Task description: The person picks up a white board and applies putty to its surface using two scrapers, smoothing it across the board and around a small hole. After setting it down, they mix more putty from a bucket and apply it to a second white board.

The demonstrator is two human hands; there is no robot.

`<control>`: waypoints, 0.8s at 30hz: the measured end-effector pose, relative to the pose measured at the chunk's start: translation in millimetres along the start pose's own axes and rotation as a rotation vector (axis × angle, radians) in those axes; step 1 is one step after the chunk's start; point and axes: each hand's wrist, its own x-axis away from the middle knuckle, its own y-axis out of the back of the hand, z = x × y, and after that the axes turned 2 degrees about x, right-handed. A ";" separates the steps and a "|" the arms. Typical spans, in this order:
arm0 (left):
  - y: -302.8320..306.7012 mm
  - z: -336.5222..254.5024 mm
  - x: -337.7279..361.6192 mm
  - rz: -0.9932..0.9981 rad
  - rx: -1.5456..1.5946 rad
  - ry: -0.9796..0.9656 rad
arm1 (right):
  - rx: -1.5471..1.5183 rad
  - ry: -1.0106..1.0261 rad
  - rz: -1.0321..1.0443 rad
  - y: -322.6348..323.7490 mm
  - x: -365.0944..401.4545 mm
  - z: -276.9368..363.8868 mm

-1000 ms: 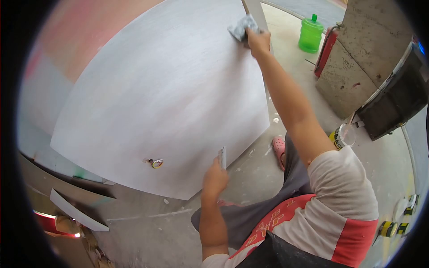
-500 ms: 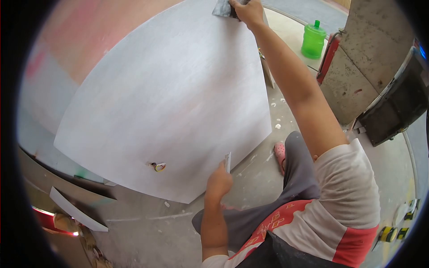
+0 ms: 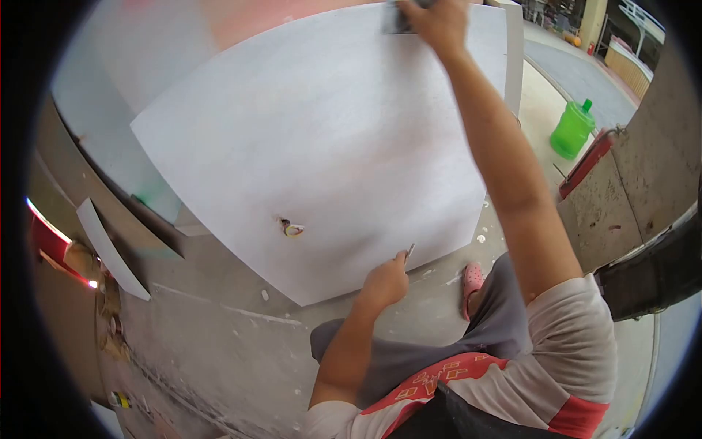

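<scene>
A large white panel (image 3: 329, 139) with a curved top edge spreads out in front of me. My right hand (image 3: 444, 31) grips a flat grey scraper (image 3: 397, 20), which lies against the panel near its top edge. Near the lower right edge, my left hand (image 3: 386, 282) is closed around a narrow putty knife (image 3: 409, 252), seen nearly edge-on. Its handle is hidden in the fingers. A small loop of wire (image 3: 293, 229) with some yellow on it sticks out from the lower left part of the panel.
A green water jug (image 3: 572, 130) stands at the right behind a red metal bar (image 3: 587, 164). A curved white strip (image 3: 110, 249) leans at the left. My foot in a pink clog (image 3: 472, 287) is beside the panel's lower right corner.
The view has turned, so the panel sits higher and more to the right. My right hand stays near the panel's top with the scraper; my left hand still holds the putty knife low down.
</scene>
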 end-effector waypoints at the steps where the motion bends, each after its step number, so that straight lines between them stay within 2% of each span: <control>1: -1.2 -0.9 0.9 0.004 -0.004 -0.010 | -0.068 0.079 0.045 -12.5 13.1 20.3; 2: -4.5 1.1 0.5 -0.002 -0.005 -0.020 | -0.060 0.132 0.089 -20.0 28.8 46.8; 3: -10.2 4.9 -0.5 -0.003 -0.010 -0.028 | -0.008 0.096 0.192 -32.7 42.4 62.5; 4: -14.6 7.4 -0.1 -0.004 -0.014 -0.039 | -0.068 0.188 0.214 -39.8 59.5 75.7; 7: -17.2 6.8 4.1 0.033 -0.017 -0.005 | 0.013 0.224 0.506 -29.4 85.9 100.0; 9: -19.4 9.9 13.0 0.012 -0.028 -0.020 | -0.011 0.149 0.457 -24.4 91.7 73.6; 10: -18.4 13.3 16.9 -0.005 -0.030 -0.027 | -0.008 0.127 0.370 -24.0 90.1 50.6; 12: -14.9 20.7 29.9 -0.038 -0.016 -0.051 | 0.157 0.202 0.069 -19.8 79.5 -10.0; 13: -13.8 23.4 37.5 -0.050 -0.007 -0.061 | 0.110 0.113 -0.008 -20.3 64.4 -47.4; 14: -8.9 25.5 44.5 -0.037 0.008 -0.049 | 0.025 -0.194 0.038 -5.7 57.1 -52.6; 15: -1.5 27.6 51.8 -0.025 0.024 -0.034 | 0.028 -0.290 0.008 -1.5 50.0 -59.3; 19: 1.9 52.2 62.9 -0.130 -0.004 -0.064 | 0.113 -0.138 0.078 -14.7 53.8 10.4; 24: 7.7 54.6 67.7 -0.109 0.057 -0.017 | 0.011 0.210 0.225 -72.9 111.9 137.7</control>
